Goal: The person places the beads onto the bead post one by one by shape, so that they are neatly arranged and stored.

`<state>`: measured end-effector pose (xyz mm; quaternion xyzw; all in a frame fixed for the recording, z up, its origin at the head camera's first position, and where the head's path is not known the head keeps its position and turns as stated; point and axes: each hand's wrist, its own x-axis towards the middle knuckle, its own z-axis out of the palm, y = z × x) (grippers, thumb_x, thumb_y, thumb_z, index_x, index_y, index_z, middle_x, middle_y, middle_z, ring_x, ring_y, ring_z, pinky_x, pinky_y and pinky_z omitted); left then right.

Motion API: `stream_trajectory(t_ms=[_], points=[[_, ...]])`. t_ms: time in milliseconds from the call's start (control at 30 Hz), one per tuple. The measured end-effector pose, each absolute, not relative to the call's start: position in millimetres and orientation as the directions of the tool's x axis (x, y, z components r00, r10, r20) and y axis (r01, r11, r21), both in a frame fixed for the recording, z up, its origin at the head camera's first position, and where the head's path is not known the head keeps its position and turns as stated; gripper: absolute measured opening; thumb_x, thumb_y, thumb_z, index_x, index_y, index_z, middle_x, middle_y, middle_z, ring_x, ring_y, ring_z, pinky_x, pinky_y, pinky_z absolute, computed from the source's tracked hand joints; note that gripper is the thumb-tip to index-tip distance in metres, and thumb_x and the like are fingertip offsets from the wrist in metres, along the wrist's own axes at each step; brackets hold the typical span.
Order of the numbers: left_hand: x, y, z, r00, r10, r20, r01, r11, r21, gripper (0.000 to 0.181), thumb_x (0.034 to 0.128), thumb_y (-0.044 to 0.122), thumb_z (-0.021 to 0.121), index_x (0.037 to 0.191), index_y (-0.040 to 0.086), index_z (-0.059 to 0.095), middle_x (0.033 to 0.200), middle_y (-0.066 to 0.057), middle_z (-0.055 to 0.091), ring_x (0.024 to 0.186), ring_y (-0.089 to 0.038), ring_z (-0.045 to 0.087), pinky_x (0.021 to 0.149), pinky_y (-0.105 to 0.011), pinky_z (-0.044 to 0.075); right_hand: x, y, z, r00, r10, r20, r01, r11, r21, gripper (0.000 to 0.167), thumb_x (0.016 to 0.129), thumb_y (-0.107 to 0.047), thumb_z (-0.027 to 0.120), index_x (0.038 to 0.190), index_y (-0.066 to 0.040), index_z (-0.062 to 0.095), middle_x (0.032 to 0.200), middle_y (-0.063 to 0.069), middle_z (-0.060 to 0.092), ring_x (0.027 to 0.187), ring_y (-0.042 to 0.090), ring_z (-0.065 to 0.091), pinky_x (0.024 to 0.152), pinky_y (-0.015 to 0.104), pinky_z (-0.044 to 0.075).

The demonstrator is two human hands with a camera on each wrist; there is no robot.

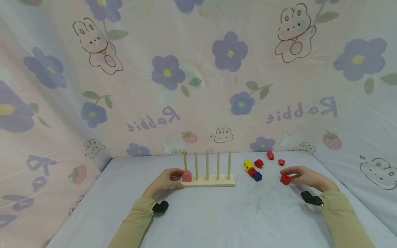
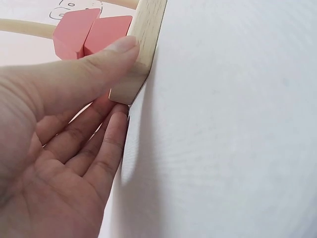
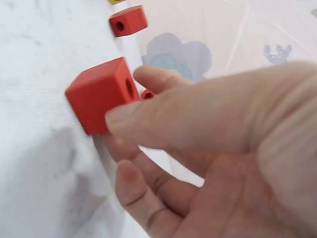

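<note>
My left hand (image 1: 164, 182) grips the left end of a pale wooden base (image 1: 211, 184) with five pegs, its thumb on the edge in the left wrist view, where the base (image 2: 143, 59) runs off the top. Two pinkish-red blocks (image 2: 69, 34) are stacked on the leftmost peg (image 1: 185, 161); the other pegs are bare. At the right, my right hand (image 1: 307, 178) pinches a red block (image 1: 285, 179) by its side. In the right wrist view this block (image 3: 99, 94) shows a hole in one face, with the thumb against it and other fingers behind.
Between the base and my right hand lie a yellow piece (image 1: 248, 164), a red block (image 1: 252, 172) and a dark blue block (image 1: 257, 176), touching. Another red block (image 1: 258, 163) is beside them. Two small red pieces (image 1: 270, 155) (image 1: 281, 162) lie farther back, before the patterned cloth.
</note>
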<state>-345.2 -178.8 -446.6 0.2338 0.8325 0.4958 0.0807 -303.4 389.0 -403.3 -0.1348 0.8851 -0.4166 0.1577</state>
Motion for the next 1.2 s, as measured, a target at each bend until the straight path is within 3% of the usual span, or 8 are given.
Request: stream_trajectory(t_ms=[200, 467, 600, 767, 900, 1200], points=[[-345, -177, -446, -0.876, 0.47, 0.11, 0.323, 0.402, 0.857, 0.058, 0.0738, 0.004, 0.082, 0.125, -0.003, 0.056, 0.124, -0.017, 0.059, 0.113, -0.03, 0.056, 0.098, -0.037, 0.048, -304, 385, -406, -0.922, -0.352, -0.159, -0.119, 0.65, -0.751, 0.041, 0.087, 0.0, 0.062, 0.127, 0.005, 0.054, 0.124, 0.023, 0.054, 0.115, 0.047, 0.045, 0.09, 0.053, 0.049], [-345, -178, -445, -0.872, 0.475, 0.12, 0.332, 0.394, 0.857, 0.056, 0.0749, 0.003, 0.08, 0.125, -0.004, 0.056, 0.124, -0.017, 0.059, 0.113, -0.031, 0.056, 0.098, -0.038, 0.047, -309, 382, -407, -0.942, -0.304, -0.145, -0.102, 0.669, -0.736, 0.036, 0.087, -0.004, 0.065, 0.12, 0.006, 0.055, 0.112, 0.017, 0.059, 0.098, 0.029, 0.053, 0.077, 0.036, 0.051], [-344, -177, -444, -0.871, 0.476, 0.119, 0.33, 0.39, 0.86, 0.056, 0.0749, 0.002, 0.08, 0.125, -0.005, 0.056, 0.124, -0.018, 0.059, 0.114, -0.032, 0.055, 0.099, -0.039, 0.047, -307, 380, -403, -0.949, -0.287, -0.127, -0.11, 0.683, -0.722, 0.037, 0.088, -0.009, 0.066, 0.12, 0.005, 0.057, 0.114, 0.018, 0.059, 0.101, 0.031, 0.053, 0.079, 0.039, 0.052], [-345, -176, -444, -0.875, 0.472, 0.109, 0.327, 0.409, 0.852, 0.057, 0.0748, 0.003, 0.081, 0.126, -0.005, 0.056, 0.125, -0.018, 0.058, 0.114, -0.031, 0.056, 0.099, -0.038, 0.047, -304, 373, -390, -0.957, -0.287, -0.041, -0.169, 0.666, -0.727, 0.04, 0.09, -0.014, 0.066, 0.123, 0.006, 0.054, 0.119, 0.022, 0.057, 0.106, 0.035, 0.055, 0.085, 0.045, 0.053], [-346, -176, -443, -0.876, 0.468, 0.118, 0.331, 0.404, 0.853, 0.058, 0.0743, 0.002, 0.081, 0.126, -0.005, 0.056, 0.124, -0.018, 0.058, 0.114, -0.031, 0.056, 0.098, -0.037, 0.047, -303, 362, -376, -0.948, -0.313, 0.06, -0.248, 0.608, -0.755, 0.04, 0.093, -0.013, 0.063, 0.126, 0.007, 0.051, 0.122, 0.025, 0.055, 0.106, 0.036, 0.058, 0.086, 0.04, 0.054], [-344, -176, -447, -0.872, 0.475, 0.119, 0.331, 0.392, 0.858, 0.058, 0.0743, 0.0, 0.08, 0.126, -0.008, 0.054, 0.125, -0.022, 0.057, 0.115, -0.034, 0.055, 0.098, -0.038, 0.047, -301, 308, -342, -0.929, -0.305, 0.209, -0.348, 0.527, -0.775, 0.044, 0.093, -0.025, 0.064, 0.129, -0.004, 0.052, 0.125, 0.016, 0.057, 0.112, 0.032, 0.057, 0.09, 0.036, 0.052]])
